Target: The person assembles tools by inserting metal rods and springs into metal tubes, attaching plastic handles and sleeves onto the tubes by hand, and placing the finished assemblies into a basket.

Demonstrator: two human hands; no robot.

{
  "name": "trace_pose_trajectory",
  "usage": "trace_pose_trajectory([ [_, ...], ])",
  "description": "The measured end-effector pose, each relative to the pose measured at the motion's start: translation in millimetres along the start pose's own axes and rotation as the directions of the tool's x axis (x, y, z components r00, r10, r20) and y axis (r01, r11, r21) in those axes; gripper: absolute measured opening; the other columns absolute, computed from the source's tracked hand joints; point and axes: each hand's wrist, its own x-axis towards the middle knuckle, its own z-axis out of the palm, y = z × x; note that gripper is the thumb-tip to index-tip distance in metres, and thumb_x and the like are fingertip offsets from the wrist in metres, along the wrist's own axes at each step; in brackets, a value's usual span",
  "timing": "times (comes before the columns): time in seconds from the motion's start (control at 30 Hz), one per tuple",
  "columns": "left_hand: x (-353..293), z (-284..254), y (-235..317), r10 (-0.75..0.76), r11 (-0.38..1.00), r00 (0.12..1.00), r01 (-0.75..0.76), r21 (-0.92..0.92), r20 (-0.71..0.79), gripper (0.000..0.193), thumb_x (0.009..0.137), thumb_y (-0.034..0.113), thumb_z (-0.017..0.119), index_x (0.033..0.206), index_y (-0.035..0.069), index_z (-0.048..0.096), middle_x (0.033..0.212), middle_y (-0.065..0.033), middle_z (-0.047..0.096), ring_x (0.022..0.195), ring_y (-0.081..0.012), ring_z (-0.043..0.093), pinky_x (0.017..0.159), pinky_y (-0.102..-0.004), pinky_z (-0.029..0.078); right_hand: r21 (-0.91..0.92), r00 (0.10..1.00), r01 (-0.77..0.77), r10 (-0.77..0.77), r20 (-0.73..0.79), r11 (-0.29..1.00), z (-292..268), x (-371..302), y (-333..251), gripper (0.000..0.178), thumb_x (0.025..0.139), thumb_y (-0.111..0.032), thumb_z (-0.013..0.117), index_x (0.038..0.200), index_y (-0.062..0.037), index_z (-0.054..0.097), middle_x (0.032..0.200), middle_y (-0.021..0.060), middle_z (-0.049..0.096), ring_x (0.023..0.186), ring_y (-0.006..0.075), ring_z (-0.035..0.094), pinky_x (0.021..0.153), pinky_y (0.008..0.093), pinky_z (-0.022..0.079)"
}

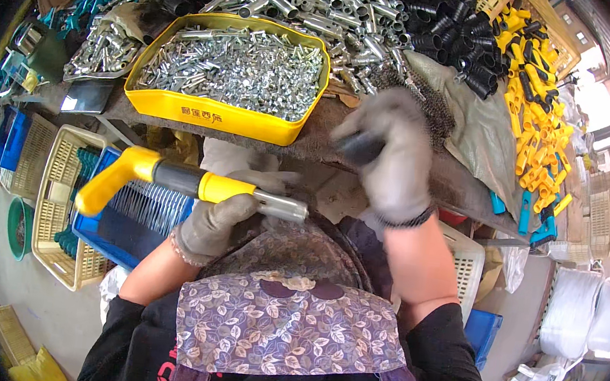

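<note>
Here, the gloved left hand (221,220) is squeezing shut around a long yellow and black handle with a silver metal tip (187,180), keeping it level. The blurry gloved right hand (390,158), at two o'clock, is gripping a small dark tube (359,148), near the yellow tray of shiny metal bits (209,112) on the worktop (462,185).

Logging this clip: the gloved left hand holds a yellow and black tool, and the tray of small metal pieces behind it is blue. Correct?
Not quite. The tray of small metal pieces is yellow, not blue, as the head view shows. The gloved left hand does hold the yellow and black tool.
</note>
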Motion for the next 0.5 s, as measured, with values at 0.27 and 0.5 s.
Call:
trace_pose_trajectory([
  [0.27,6,3,-9,-0.053,0.990,0.962,0.016,-0.138,-0.267,0.046,0.089,0.035,0.060,0.115,-0.002,0.058,0.104,-0.0098,0.062,0.095,-0.0180,0.057,0.090,-0.0317,0.044,-0.939,0.985,0.147,0.130,0.111,-0.312,-36,114,8,0.035,0.080,-0.025,0.059,0.105,-0.0017,0.067,0.104,0.0233,0.066,0.101,0.0387,0.063,0.090,0.0417,0.048],
  [0.5,8,-1,-5,-0.033,0.975,0.964,-0.027,-0.220,-0.262,0.055,0.089,0.047,0.060,0.109,-0.004,0.059,0.091,-0.0069,0.059,0.082,-0.0148,0.053,0.076,-0.0277,0.043,-0.958,0.908,0.285,-0.333,0.256,0.040,-41,68,-14,0.023,0.088,-0.024,0.060,0.096,-0.0056,0.070,0.090,0.0134,0.070,0.088,0.0275,0.067,0.082,0.0377,0.051],
])
